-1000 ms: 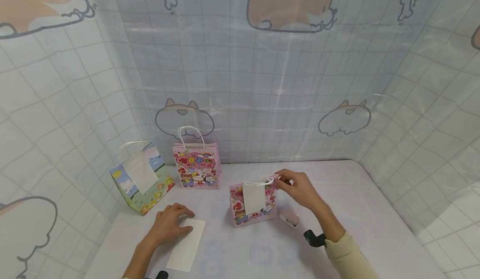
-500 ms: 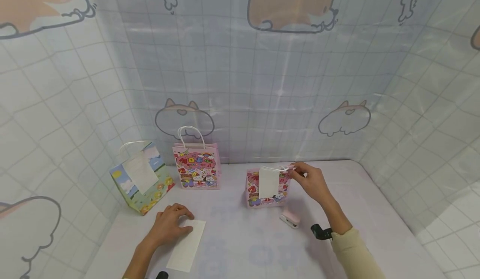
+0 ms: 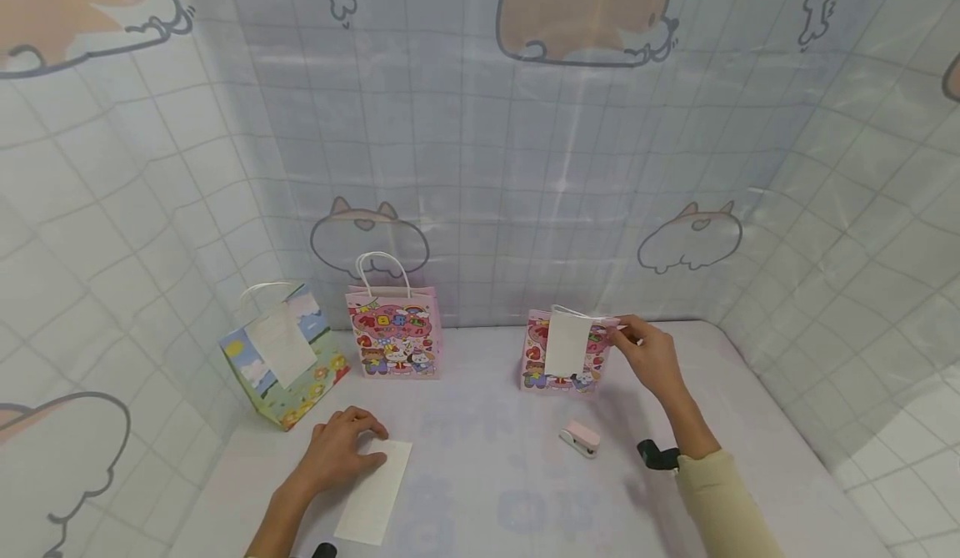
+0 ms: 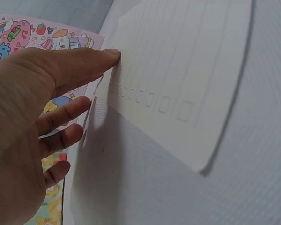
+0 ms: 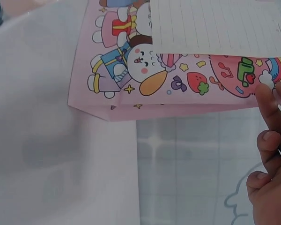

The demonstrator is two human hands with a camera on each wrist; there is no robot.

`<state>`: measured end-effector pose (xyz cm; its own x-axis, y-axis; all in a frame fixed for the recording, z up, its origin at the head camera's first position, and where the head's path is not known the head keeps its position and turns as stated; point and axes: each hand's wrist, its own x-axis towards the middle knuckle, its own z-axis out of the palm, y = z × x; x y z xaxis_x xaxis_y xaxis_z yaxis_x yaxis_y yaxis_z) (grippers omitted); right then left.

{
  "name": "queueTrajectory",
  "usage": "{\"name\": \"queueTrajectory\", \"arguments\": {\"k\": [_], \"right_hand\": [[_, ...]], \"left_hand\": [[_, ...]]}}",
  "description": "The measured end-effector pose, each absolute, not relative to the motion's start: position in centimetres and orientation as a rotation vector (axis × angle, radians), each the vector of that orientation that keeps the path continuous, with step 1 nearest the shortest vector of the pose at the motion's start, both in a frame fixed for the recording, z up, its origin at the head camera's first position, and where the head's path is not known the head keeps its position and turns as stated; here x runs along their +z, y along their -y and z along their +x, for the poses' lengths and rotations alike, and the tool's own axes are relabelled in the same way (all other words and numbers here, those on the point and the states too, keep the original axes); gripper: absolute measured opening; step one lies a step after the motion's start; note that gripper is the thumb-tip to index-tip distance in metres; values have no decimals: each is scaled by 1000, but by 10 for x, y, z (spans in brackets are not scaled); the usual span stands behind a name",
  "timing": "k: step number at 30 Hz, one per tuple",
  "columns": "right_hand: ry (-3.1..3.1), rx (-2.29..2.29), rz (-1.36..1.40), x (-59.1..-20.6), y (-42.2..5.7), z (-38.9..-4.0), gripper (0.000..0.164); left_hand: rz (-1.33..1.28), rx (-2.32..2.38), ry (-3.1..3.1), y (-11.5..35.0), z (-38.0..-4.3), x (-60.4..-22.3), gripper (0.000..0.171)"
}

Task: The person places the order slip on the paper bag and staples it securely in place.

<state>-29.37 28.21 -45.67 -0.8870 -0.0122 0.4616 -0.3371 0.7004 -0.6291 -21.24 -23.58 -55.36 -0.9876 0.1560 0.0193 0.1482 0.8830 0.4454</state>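
Observation:
At the right of the head view, my right hand (image 3: 651,359) pinches the upper right edge of a pink cartoon gift bag (image 3: 534,356). A white paper slip (image 3: 567,345) hangs on that bag's front, below its white handles. Close up in the right wrist view, the slip (image 5: 215,28) is lined, and the fingers of the hand (image 5: 277,164) are at the bag's rim. My left hand (image 3: 341,455) rests by a white paper card (image 3: 371,508) on the table, thumb on its upper end. Printed lines and small boxes show on the card (image 4: 178,65) in the left wrist view.
A second pink gift bag (image 3: 393,331) stands upright at the back, handles raised. Left of it, a green and blue gift bag (image 3: 326,368) with a white slip leans tilted. A small pink stapler (image 3: 582,439) lies in front of the held bag. Patterned curtains enclose the table.
My right hand has moved the pink gift bag to the right and back, away from the stapler. The left hand and the card have stayed in place.

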Motion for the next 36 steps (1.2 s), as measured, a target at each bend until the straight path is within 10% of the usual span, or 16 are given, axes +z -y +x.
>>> {"name": "queueTrajectory", "arguments": {"k": [36], "right_hand": [[2448, 1033, 36, -460, -315, -295, 30]], "left_hand": [[238, 693, -3032, 237, -213, -554, 23]]}}
